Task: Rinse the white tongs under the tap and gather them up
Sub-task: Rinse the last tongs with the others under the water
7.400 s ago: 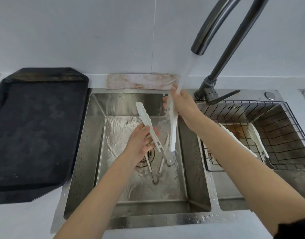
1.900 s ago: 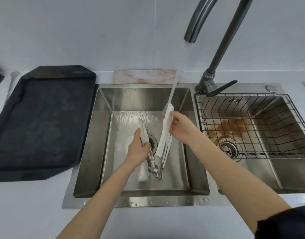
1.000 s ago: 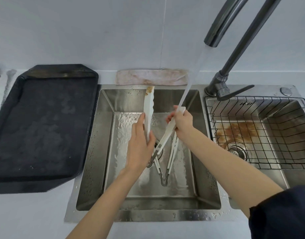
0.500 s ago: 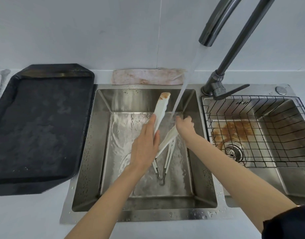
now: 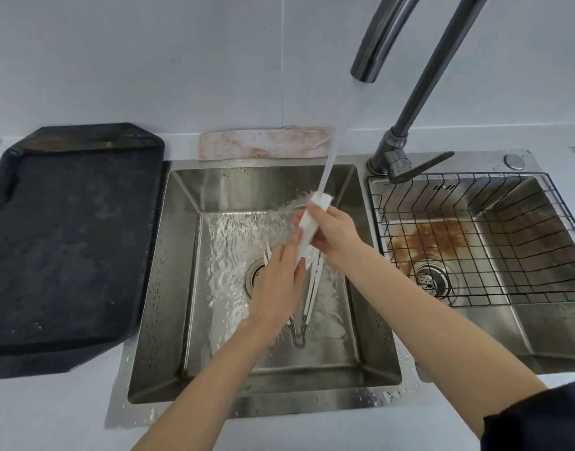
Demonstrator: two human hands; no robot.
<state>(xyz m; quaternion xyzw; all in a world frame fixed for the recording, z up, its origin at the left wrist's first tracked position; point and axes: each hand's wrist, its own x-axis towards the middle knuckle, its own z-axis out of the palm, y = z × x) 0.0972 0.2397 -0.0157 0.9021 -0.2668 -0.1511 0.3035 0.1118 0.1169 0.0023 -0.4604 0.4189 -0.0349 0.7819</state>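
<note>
Over the left basin of the steel sink (image 5: 169,288), both my hands grip one pair of white tongs (image 5: 310,222). My left hand (image 5: 279,281) holds them low down, my right hand (image 5: 334,236) wraps the upper part. The tong tip points up into the water stream (image 5: 336,138) falling from the dark tap (image 5: 374,50). More white tongs (image 5: 313,284) with wire loop ends lie on the basin floor beside the drain, partly hidden under my left hand.
A black tray (image 5: 68,239) lies on the counter to the left. A stained cloth (image 5: 263,144) sits behind the sink. The right basin holds a black wire rack (image 5: 474,242) over a brown stain and a drain. The tap's lever (image 5: 419,167) points right.
My left hand has swung the tongs' stained tip rightwards into the stream. My right hand, which was down at the tongs in the basin, now grips this pair too.
</note>
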